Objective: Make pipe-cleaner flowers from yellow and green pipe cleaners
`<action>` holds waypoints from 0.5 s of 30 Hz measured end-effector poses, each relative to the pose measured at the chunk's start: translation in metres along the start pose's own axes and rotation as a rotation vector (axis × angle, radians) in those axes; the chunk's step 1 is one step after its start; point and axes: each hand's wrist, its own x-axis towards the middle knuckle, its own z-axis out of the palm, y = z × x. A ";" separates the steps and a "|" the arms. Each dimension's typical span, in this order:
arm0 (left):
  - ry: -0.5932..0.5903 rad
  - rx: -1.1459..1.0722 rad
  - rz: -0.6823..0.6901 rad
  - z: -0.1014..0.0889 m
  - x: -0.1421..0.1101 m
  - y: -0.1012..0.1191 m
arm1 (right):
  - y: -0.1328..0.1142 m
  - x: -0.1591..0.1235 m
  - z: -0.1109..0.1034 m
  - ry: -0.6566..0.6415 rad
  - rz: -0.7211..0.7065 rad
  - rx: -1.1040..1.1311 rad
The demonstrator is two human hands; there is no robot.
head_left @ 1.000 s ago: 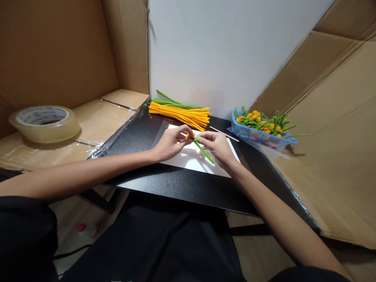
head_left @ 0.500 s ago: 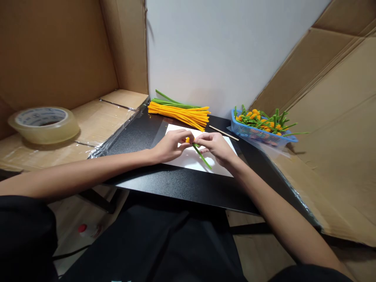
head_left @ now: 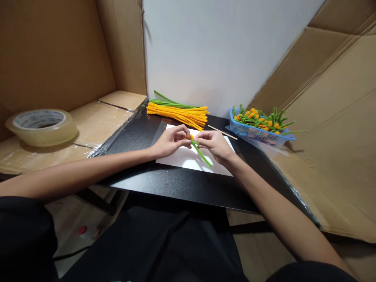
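Over a white sheet of paper (head_left: 188,161), both of my hands pinch one small pipe-cleaner flower. Its green pipe-cleaner stem (head_left: 202,156) slants down toward me, and its orange head (head_left: 191,137) shows between my fingertips. My left hand (head_left: 173,141) is closed on the orange head end, which its fingers partly hide. With thumb and fingers together, my right hand (head_left: 216,145) grips a short green piece near the top of the stem. Just behind the paper lies a bundle of orange pipe cleaners (head_left: 178,113), with green pipe cleaners (head_left: 173,103) behind it.
A thin wooden stick (head_left: 222,132) lies right of the bundle. The blue basket (head_left: 249,131) at the back right holds several orange and green pipe-cleaner pieces. A roll of clear tape (head_left: 44,133) rests on the cardboard (head_left: 88,121) at left. The black table (head_left: 176,188) has cardboard walls beside it.
My fingers have shifted around the flower, so more of the orange head and a green piece by my right fingertips show. The stem still slants toward me.
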 end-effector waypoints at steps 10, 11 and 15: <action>-0.020 -0.267 -0.273 -0.002 0.003 0.001 | -0.001 -0.004 -0.002 0.051 -0.334 -0.248; -0.028 -0.288 -0.285 -0.002 0.003 0.001 | -0.001 -0.005 -0.002 0.051 -0.369 -0.268; -0.049 -0.322 -0.302 -0.002 0.003 0.001 | 0.002 -0.004 -0.004 0.024 -0.445 -0.303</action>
